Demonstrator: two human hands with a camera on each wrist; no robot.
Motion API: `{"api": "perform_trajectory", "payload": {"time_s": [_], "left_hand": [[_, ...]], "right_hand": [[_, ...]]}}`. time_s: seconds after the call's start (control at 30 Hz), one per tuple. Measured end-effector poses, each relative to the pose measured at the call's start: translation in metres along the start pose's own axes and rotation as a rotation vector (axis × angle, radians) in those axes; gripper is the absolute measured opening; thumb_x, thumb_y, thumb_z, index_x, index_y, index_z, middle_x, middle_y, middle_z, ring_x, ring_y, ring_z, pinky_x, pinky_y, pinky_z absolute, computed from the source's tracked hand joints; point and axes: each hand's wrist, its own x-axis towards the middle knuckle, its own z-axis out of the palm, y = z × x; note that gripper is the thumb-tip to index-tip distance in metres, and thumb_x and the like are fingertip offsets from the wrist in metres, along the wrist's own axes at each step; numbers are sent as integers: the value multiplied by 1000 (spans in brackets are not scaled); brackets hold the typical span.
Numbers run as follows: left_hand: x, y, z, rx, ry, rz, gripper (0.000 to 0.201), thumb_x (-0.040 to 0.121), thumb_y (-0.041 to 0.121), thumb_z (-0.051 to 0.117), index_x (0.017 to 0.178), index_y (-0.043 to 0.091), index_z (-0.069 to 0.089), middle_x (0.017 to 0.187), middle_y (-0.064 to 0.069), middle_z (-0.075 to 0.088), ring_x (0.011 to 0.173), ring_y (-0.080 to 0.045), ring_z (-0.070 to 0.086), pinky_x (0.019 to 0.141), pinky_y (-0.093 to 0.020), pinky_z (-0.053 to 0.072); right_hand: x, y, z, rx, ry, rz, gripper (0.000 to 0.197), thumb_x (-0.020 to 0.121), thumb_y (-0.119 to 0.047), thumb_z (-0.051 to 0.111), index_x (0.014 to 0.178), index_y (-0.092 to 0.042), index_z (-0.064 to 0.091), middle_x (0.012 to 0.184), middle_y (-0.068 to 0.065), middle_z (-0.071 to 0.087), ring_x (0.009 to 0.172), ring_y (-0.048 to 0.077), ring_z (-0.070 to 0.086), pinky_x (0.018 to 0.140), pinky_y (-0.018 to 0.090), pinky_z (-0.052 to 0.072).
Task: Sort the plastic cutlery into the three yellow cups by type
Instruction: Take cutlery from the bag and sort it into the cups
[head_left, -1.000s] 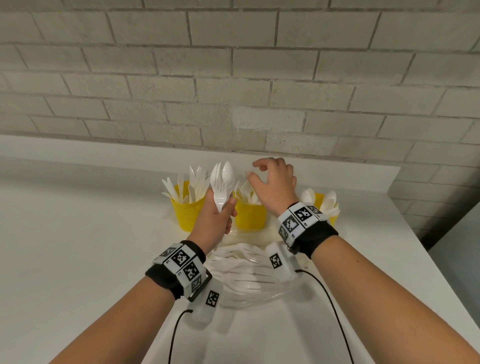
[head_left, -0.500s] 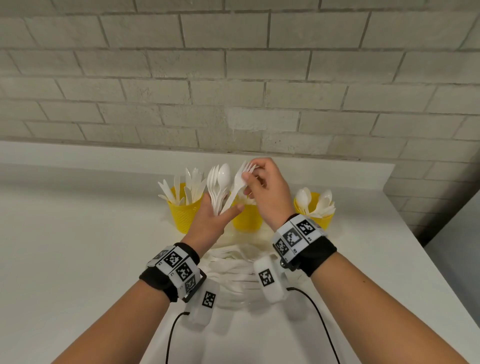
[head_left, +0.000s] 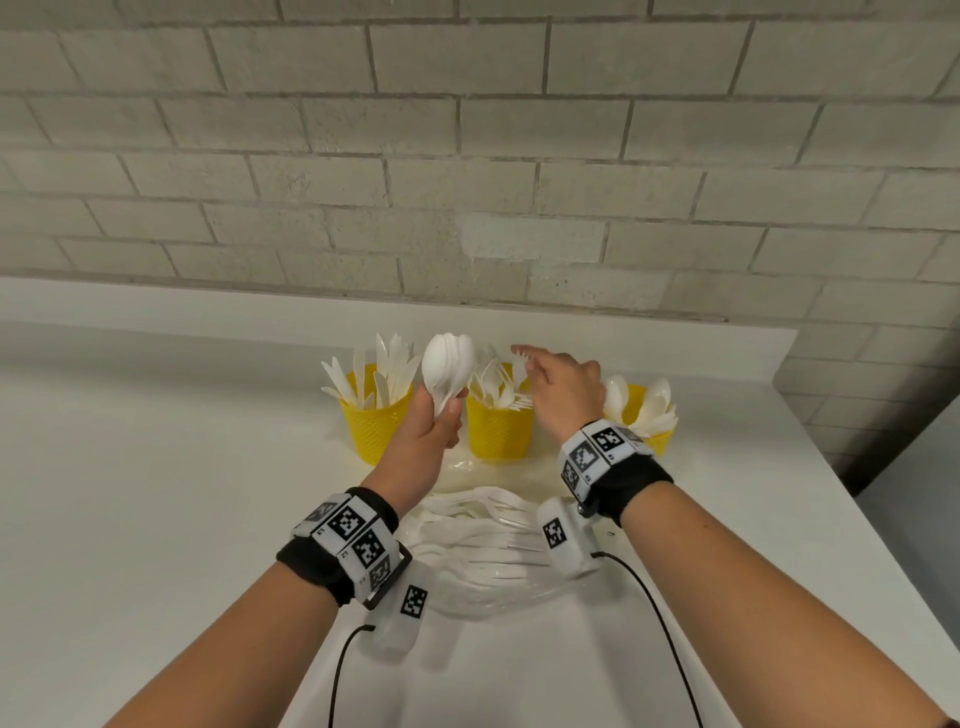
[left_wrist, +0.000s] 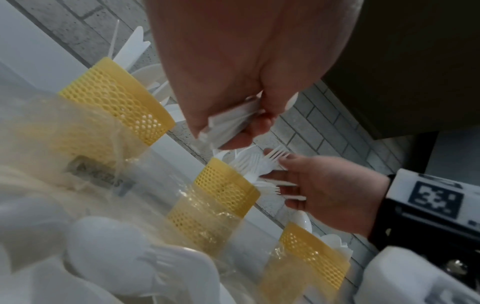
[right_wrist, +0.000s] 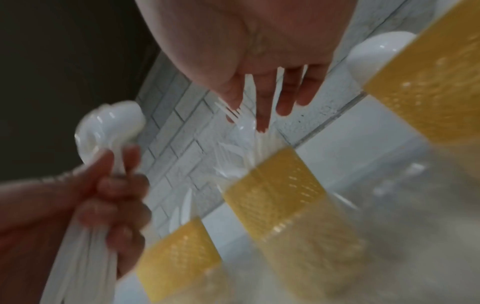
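On the white counter (head_left: 156, 493) below the pale brick wall (head_left: 467, 156), three yellow mesh plastic cups stand in a row. The leftmost cup (head_left: 371, 426) bristles with white plastic knives (head_left: 363, 374). Just right of it and nearer the camera, the left hand (head_left: 428, 431) is raised with its fingers curled tight round the handles of a nested bunch of white plastic spoons (head_left: 447, 364), bowls upward. Behind and to the right stands the middle cup (head_left: 500, 428), crowded with white plastic forks (head_left: 498, 392) that splay toward the right. The right hand (head_left: 563, 395) hovers over this cup's rim, fingers loosely spread; a single white fork (left_wrist: 275, 157) lies against its fingertips (left_wrist: 285, 162), and the pictures do not settle whether it is pinched or already let go. Farthest right, partly behind that wrist, the third cup (head_left: 657, 441) holds loose white spoons (head_left: 652, 410). In front of the cups lies a clear plastic bag (head_left: 493, 561) with more unsorted cutlery. The step in hand seems to be dropping the fork, handle first, into the middle cup. To do it well, the fork should go in steeply so it settles among the others instead of catching on the splayed tines, and the left hand's bunch belongs in the rightmost cup.
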Motion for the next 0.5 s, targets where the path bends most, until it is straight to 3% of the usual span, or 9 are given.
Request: {"api": "perform_trajectory", "payload": {"time_s": [0.07, 0.13, 0.2, 0.27, 0.33, 0.4, 0.43, 0.5], "left_hand": [[-1, -2, -1, 25, -2, 36, 38, 100, 11, 40, 137, 17, 34, 92, 9, 47, 77, 3, 48, 74, -10, 44], [-1, 0, -1, 17, -1, 53, 36, 99, 7, 41, 131, 23, 38, 98, 9, 48, 89, -2, 48, 83, -9, 40], [-1, -2, -1, 13, 10, 64, 39, 98, 5, 42, 121, 37, 40, 107, 8, 51, 100, -5, 49, 91, -12, 38], [-1, -3, 1, 20, 22, 70, 41, 98, 5, 42, 118, 40, 40, 118, 1, 53, 110, -9, 50, 96, -15, 37], [0, -2, 5, 27, 28, 87, 40, 98, 3, 43, 118, 38, 42, 120, -5, 55, 113, -11, 51, 96, -21, 37], [-1, 3, 11, 5, 6, 105, 39, 98, 0, 42, 114, 35, 44, 108, 2, 59, 103, 2, 55, 91, -17, 40], [-2, 7, 15, 12, -17, 134, 37, 97, -1, 41, 116, 31, 46, 105, 5, 58, 97, 6, 55, 89, -15, 43], [-2, 11, 25, 44, -85, 195, 31, 95, -1, 41, 124, 9, 47, 102, 3, 58, 93, 6, 57, 88, -18, 48]], "right_hand": [[-3, 4, 3, -176, -72, 33, 39, 98, -29, 32, 126, -47, 53, 136, -1, 45, 120, 28, 34, 95, 36, 27], [-5, 1, 2, -186, -91, 37, 42, 97, -28, 31, 131, -44, 49, 142, -4, 38, 124, 25, 29, 97, 36, 23], [-9, -5, -4, -101, -43, -18, 43, 97, -24, 32, 133, -38, 49, 141, -4, 40, 123, 23, 30, 99, 34, 22], [-18, -13, -11, 89, 19, -140, 41, 97, -26, 30, 130, -32, 54, 131, -3, 51, 116, 20, 35, 102, 33, 26], [-32, -23, -18, 351, -12, -252, 47, 96, -42, 24, 126, -29, 57, 115, -3, 60, 106, 11, 44, 101, 31, 34], [-48, -31, -22, 601, -114, -278, 55, 89, -57, 26, 122, -26, 58, 105, -5, 60, 90, -4, 51, 88, 18, 41], [-53, -32, -22, 663, -153, -282, 53, 87, -58, 37, 120, -23, 58, 106, -3, 58, 85, -7, 51, 81, 14, 42], [-59, -32, -21, 595, -157, -286, 42, 82, -42, 65, 114, -16, 58, 107, 1, 51, 78, -10, 51, 70, 8, 41]]}}
